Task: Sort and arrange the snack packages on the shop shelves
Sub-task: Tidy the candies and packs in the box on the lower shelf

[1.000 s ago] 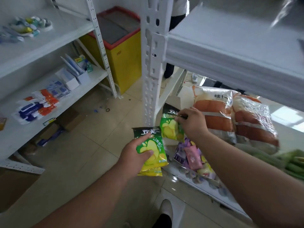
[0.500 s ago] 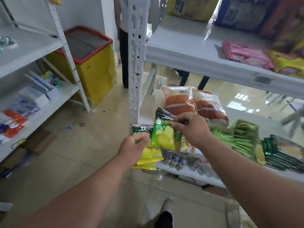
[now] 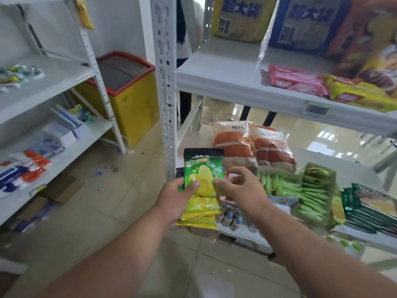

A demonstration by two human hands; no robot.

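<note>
My left hand [image 3: 176, 197] grips a stack of green and yellow chip packets [image 3: 203, 179], thumb pressed on the front of the top one. My right hand [image 3: 240, 187] touches the right edge of that top packet with its thumb, its fingers loosely spread behind it. The stack hangs in front of the middle shelf [image 3: 354, 162] of the white rack. On that shelf lie two orange and clear bags [image 3: 253, 147], rows of green packets [image 3: 305, 190] and dark green packets [image 3: 369, 209].
The upper shelf [image 3: 236, 82] carries pink and yellow Nabati wafer packs [image 3: 294, 80] and large bags. A white upright post [image 3: 166, 87] stands left of the stack. A yellow chest freezer [image 3: 126, 91] and a second rack [image 3: 53, 130] are to the left. A person stands behind the post.
My right hand has laid its chip packet on top of the stack in my left hand and loosened its grip. My view has tilted up, showing the upper shelf.
</note>
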